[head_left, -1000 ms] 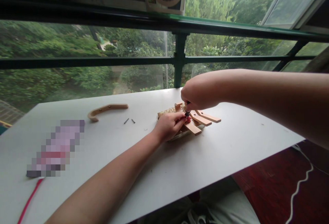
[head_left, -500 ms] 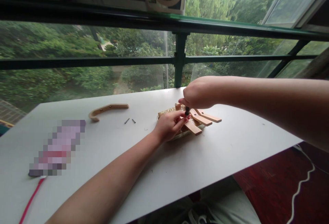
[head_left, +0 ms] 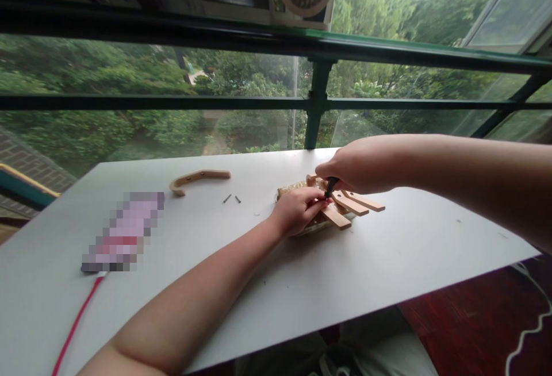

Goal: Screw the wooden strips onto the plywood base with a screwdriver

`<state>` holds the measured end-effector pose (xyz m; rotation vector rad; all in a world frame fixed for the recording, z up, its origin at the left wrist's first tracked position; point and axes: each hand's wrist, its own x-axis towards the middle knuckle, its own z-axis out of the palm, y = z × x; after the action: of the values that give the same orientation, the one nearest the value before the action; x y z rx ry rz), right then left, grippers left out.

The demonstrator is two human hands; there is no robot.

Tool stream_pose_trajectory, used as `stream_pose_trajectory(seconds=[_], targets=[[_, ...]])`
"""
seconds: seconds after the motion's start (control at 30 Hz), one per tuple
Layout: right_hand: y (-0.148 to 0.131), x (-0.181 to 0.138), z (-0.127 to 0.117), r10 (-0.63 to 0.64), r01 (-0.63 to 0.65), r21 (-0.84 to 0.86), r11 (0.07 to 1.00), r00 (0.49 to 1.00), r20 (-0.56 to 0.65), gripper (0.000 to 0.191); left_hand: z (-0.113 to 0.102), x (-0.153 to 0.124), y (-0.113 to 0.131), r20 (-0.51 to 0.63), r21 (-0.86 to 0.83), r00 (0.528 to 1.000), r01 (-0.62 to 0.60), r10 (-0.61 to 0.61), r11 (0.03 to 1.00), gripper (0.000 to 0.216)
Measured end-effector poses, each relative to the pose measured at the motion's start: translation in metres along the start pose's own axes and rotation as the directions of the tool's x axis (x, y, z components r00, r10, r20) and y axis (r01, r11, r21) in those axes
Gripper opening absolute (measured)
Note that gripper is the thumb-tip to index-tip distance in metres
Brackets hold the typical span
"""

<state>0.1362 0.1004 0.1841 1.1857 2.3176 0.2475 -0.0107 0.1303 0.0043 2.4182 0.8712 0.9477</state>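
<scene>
A small wooden assembly (head_left: 345,206) with several flat slats fanning out to the right lies on the white table (head_left: 388,249), on top of a pale woven piece. My left hand (head_left: 298,210) is closed on its near side, fingers pinching at the point where the tool meets the wood. My right hand (head_left: 360,164) reaches in from the right, fist closed round a short dark tool (head_left: 330,186) whose tip points down onto the assembly. What the left fingers pinch is too small to make out.
A curved wooden piece (head_left: 196,179) lies at the back left of the table, with two small dark screws (head_left: 232,198) beside it. A blurred-out object (head_left: 123,232) with a red cord (head_left: 77,324) sits at the left. Behind the table runs a green window railing (head_left: 314,103).
The view has shifted, so everything sits slightly further right. My right hand has lowered and moved a little to the right with the tool. My left hand stays on the assembly.
</scene>
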Motion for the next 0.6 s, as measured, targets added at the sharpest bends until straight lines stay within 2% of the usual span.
stream_pose_trajectory(seconds=[0.17, 0.37, 0.53, 0.6], targets=[[-0.001, 0.009, 0.001, 0.041, -0.041, -0.031, 0.999, 0.999, 0.007, 0.028, 0.0, -0.001, 0.001, 0.0, 0.033, 1.0, -0.005, 0.005, 0.999, 0.027], [0.001, 0.018, 0.006, 0.018, -0.018, -0.04, 0.999, 1.0, -0.001, 0.033, 0.0, -0.001, 0.002, 0.024, 0.018, 0.999, 0.025, -0.025, 1.0, 0.023], [-0.007, 0.019, 0.011, 0.103, -0.105, -0.037, 0.994, 0.993, -0.065, 0.049, 0.002, 0.0, -0.001, 0.029, -0.043, 0.999, 0.026, -0.025, 0.999, 0.025], [-0.009, 0.015, 0.012, 0.137, -0.141, -0.028, 0.99, 0.986, -0.1, 0.045, 0.002, 0.0, -0.002, 0.036, -0.058, 0.999, 0.031, -0.029, 0.998, 0.026]])
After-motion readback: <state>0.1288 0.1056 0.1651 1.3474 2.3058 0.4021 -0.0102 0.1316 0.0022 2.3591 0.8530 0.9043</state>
